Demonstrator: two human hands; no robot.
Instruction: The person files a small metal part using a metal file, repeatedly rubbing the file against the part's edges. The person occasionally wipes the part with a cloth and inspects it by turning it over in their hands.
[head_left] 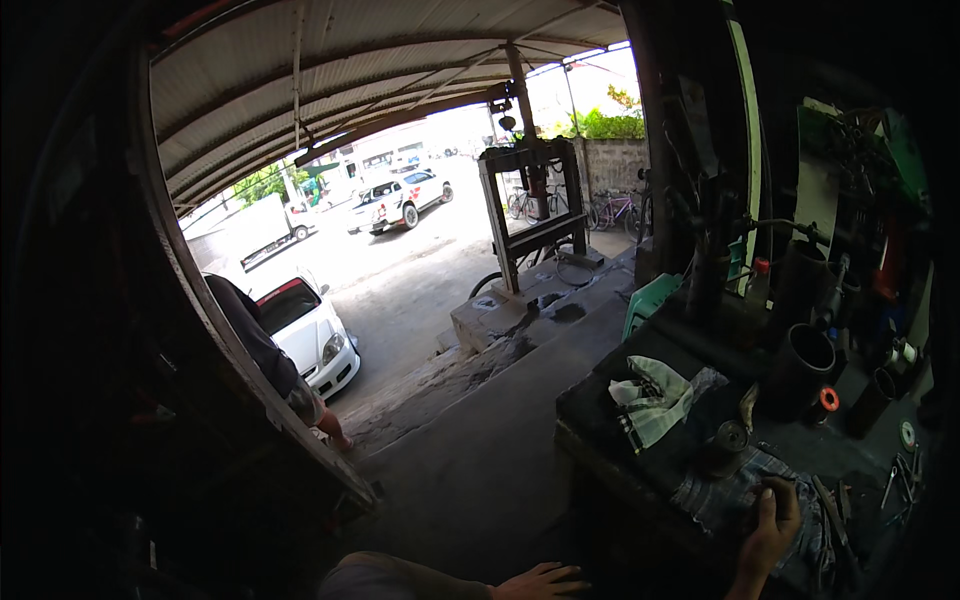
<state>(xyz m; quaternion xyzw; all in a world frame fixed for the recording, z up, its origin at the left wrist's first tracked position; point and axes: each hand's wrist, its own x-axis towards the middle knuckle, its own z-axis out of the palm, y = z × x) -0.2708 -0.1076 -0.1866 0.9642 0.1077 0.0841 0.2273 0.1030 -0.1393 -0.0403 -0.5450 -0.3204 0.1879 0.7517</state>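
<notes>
Low in the view, my left hand [543, 582] lies flat with its fingers stretched out and holds nothing. My right hand [772, 520] is over a dark plaid cloth [708, 497] on the workbench, fingers curled in and thumb against them; whatever they may hold is hidden. Just beyond it, a round, dark metal part [728, 443] with a hole in its top rests by the cloth. A pale, crumpled rag [660, 405] lies farther left on the bench. Pliers-like hand tools [832, 515] lie right of my right hand.
Dark cylinders [808, 350], an orange-rimmed roll [828, 400] and a red-capped bottle [760, 280] crowd the dark workbench [590, 400]. Beyond the concrete step stands a press frame [535, 215]. Outside, a person's leg [330, 425] shows near a parked white car [305, 335].
</notes>
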